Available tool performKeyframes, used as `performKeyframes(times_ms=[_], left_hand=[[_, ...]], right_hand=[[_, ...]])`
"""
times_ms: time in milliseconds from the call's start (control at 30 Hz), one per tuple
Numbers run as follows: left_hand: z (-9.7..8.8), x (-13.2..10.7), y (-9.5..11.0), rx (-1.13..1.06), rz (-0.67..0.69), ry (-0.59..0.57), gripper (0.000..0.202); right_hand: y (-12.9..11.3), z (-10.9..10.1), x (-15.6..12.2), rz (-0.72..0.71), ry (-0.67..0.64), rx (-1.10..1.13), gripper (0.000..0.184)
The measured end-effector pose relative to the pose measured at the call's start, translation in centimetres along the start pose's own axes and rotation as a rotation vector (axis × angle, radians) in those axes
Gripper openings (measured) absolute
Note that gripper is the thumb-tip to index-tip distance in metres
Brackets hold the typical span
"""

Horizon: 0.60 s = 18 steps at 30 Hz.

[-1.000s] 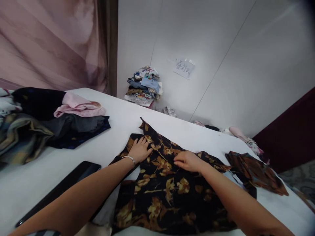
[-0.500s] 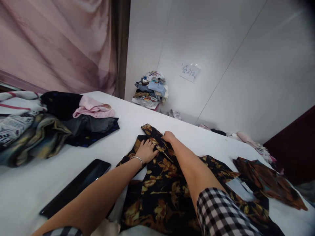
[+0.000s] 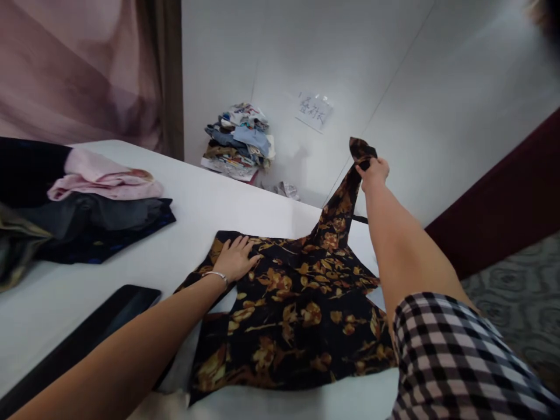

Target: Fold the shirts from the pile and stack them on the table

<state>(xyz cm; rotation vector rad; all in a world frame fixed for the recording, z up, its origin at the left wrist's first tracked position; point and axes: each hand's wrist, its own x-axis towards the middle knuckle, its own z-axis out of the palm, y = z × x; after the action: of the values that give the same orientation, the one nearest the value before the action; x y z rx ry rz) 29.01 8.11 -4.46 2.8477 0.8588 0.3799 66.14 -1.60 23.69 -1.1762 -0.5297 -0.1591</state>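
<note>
Head view: the floral garment [image 3: 293, 309] lies mostly on the worktop [image 3: 210, 207], near centre, seemingly being straightened. The left hand [image 3: 235, 258] presses it, fingers spread; the right hand [image 3: 374, 173] pinches its raised far-right end, which seems to need smooth lowering.

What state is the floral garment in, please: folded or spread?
Mostly spread: the floral garment lies wide across the table, under the left hand, while the right hand holds one part raised.

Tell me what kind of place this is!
Probably an indoor workroom for clothes, though I can't be sure. There's a big white table with a flowered garment spread on it, and a tall stack of clothes near the wall.
</note>
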Motion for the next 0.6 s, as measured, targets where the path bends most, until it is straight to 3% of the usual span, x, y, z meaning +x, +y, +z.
performKeyframes(times_ms=[100, 333, 467, 600], left_hand=[[0.0, 0.1, 0.0, 0.000, -0.003, -0.019, 0.062], [-1.6, 0.8, 0.0, -0.042, -0.060, -0.105, 0.060], [-3.5, 2.8, 0.9, -0.049, -0.092, -0.135, 0.055], [-4.2, 5.2, 2.9, 0.025, -0.033, -0.115, 0.045]], right_hand=[[-1.4, -3.6, -0.2, 0.064, 0.116, 0.085, 0.007], [-2.7, -10.1, -1.6, 0.093, 0.060, 0.133, 0.007], [-3.5, -12.1, 0.0, 0.023, 0.001, 0.171, 0.010], [-4.0, -12.6, 1.5, -0.035, -0.034, 0.176, 0.012]])
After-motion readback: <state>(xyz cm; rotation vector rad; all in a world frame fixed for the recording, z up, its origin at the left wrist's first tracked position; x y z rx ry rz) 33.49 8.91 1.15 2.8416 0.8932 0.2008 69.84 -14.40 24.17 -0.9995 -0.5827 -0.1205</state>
